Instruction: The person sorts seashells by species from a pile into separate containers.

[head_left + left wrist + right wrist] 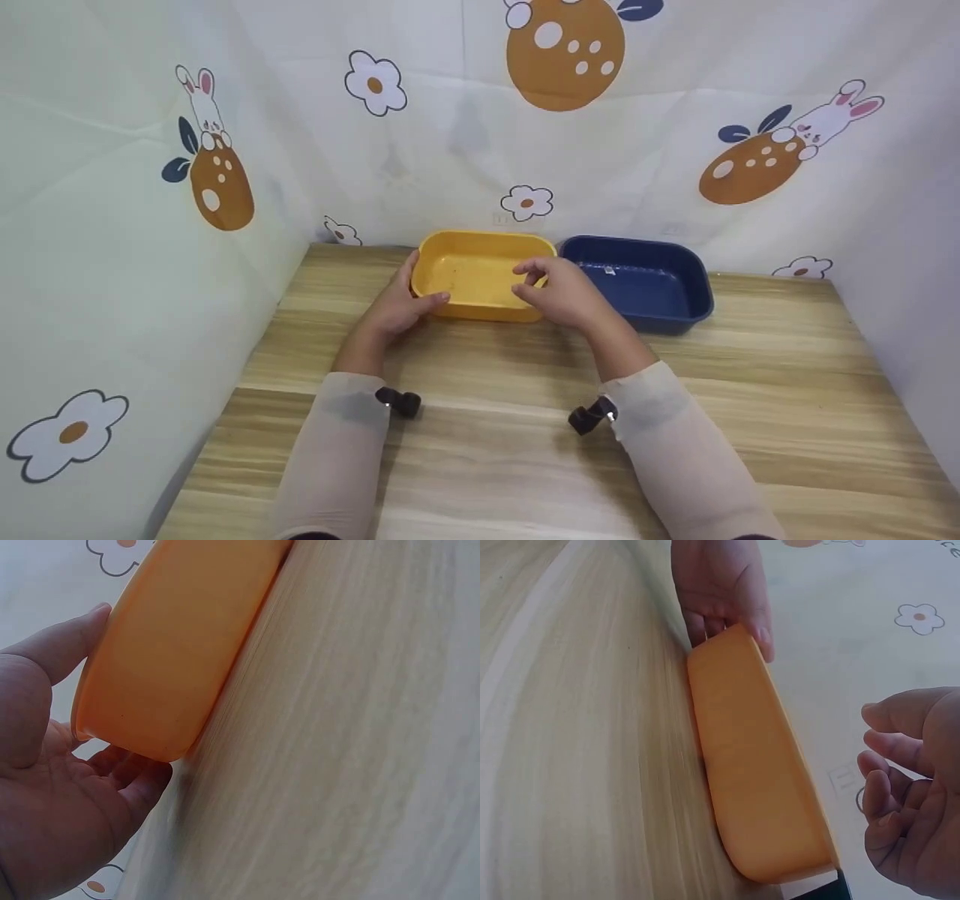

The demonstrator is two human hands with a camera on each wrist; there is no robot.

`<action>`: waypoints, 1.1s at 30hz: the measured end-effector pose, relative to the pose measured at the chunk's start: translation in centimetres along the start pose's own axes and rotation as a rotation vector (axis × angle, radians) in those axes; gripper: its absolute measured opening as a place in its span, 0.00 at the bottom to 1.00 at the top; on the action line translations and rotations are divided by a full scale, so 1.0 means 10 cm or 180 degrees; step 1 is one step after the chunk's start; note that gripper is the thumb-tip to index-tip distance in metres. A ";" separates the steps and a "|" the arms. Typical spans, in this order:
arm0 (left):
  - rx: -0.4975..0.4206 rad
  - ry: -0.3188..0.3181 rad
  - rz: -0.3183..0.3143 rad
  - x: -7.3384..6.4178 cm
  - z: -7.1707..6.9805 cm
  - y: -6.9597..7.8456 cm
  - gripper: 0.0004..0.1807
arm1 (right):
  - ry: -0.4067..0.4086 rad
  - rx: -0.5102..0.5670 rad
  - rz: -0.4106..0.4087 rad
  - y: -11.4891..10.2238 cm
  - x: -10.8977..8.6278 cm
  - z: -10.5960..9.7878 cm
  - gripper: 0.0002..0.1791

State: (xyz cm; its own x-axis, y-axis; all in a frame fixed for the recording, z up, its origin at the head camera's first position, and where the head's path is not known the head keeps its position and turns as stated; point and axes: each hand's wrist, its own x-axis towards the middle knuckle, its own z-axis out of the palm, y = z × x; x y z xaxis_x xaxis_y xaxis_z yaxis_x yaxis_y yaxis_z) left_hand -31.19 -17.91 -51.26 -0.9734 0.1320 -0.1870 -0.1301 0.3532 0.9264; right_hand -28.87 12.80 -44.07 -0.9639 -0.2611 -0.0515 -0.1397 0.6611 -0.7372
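In the head view a yellow plastic basin stands on the wooden table, its inside bare. My left hand holds its left end, thumb over the front rim and fingers round the side. In the left wrist view the left hand's fingers lie against the basin's end wall. My right hand is above the basin's right end, its fingers loosely bent. The right wrist view shows a gap between the right hand's thumb and fingertips, with nothing held there.
A dark blue basin stands directly right of the yellow one, with a small pale patch inside. Behind both rises a patterned cloth wall; cloth also borders the left and right sides. Wood-grain tabletop extends in front.
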 end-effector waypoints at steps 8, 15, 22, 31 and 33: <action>0.0025 0.0026 0.0035 -0.03 -0.02 0.02 0.65 | 0.0153 0.0310 0.0030 0.13 -0.20 -0.04 0.20; -0.0001 0.0036 0.0053 -0.01 -0.02 0.03 0.63 | 0.0159 0.0413 0.0167 0.16 -0.27 -0.01 0.17; 0.0017 0.0016 0.0031 0.01 -0.01 0.01 0.64 | 0.0196 0.0345 -0.0054 0.25 -0.30 -0.03 0.19; 0.0033 -0.0015 0.0042 -0.01 0.00 0.01 0.63 | 0.0389 0.0231 -0.0002 0.50 -0.39 -0.20 0.19; 0.0013 -0.0023 0.0042 -0.01 0.00 0.02 0.63 | 0.0405 0.0202 0.0045 0.56 -0.42 -0.27 0.19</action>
State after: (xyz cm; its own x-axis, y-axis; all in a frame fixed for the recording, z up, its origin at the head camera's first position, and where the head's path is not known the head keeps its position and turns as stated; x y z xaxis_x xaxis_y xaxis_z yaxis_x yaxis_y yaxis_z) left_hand -31.09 -17.84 -51.11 -0.9737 0.1434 -0.1772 -0.1165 0.3552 0.9275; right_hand -26.23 19.50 -46.22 -0.9872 -0.1581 0.0208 -0.1152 0.6171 -0.7784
